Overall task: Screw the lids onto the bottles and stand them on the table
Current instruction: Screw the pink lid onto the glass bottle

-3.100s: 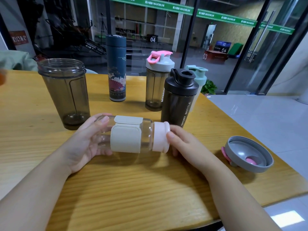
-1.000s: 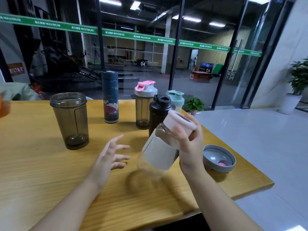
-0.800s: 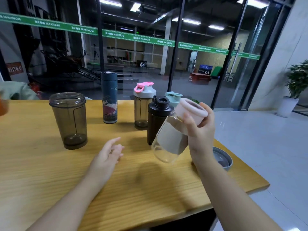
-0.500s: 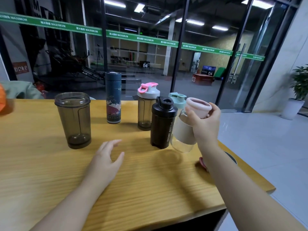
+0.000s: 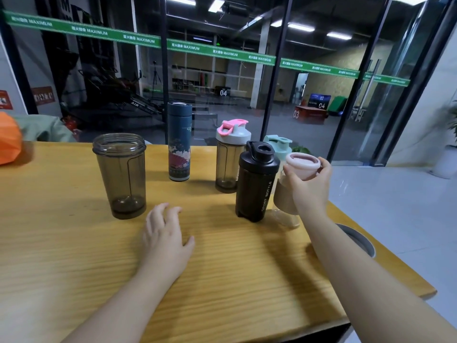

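My right hand [image 5: 310, 186] grips the pink lid of a clear bottle with a beige sleeve [image 5: 284, 201], which stands upright on the wooden table [image 5: 222, 268] just right of the black sport bottle [image 5: 256, 181]. My left hand [image 5: 165, 233] rests flat on the table, holding nothing. A lidless smoky shaker cup [image 5: 121, 174] stands at the left. A grey lid [image 5: 358, 237] lies at the table's right edge, mostly hidden behind my right forearm.
Capped bottles stand at the back: a dark blue flask [image 5: 179, 144], a pink-and-grey lidded shaker [image 5: 228, 157] and a mint-lidded bottle [image 5: 278, 146]. An orange object [image 5: 8, 142] sits at the far left. Glass walls rise behind the table.
My right hand swung the clear bottle from tilted in the air to upright, down onto the table beside the black bottle. My left hand let go earlier and settled on the table.
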Demonstrator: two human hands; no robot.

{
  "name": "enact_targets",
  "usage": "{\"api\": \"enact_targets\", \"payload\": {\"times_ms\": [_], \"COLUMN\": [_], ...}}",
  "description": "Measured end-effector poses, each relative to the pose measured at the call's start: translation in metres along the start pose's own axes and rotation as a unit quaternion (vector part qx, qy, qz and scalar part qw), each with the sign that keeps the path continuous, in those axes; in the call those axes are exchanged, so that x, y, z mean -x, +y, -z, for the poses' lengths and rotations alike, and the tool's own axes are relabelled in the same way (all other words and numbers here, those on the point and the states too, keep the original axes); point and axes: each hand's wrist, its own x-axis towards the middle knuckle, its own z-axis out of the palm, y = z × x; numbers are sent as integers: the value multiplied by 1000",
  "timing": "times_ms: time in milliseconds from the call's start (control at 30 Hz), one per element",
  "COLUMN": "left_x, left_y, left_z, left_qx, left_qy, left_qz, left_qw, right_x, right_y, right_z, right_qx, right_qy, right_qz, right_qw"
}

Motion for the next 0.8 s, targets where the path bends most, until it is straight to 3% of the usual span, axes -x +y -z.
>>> {"api": "enact_targets", "payload": {"times_ms": [333, 600, 700, 800], "left_x": [-2, -3, -3, -2], "left_y": [2, 1, -1, -1], "left_z": [-2, -1, -2, -2], "left_qx": [-14, 23, 33, 36], "left_qy": [-22, 16, 13, 4], "left_qz": [3, 15, 11, 11], "left_qw": [1000, 1000, 999, 999], "right_x": [-13, 3, 23, 42], "right_y": [15, 3, -8, -12], "right_z": [-9, -1, 17, 38], "right_qx": [28, 66, 180, 389], "right_qy": [9, -36, -55, -87], "right_qz": [7, -10, 14, 50], "right_qw": [1000, 997, 982, 916]}}
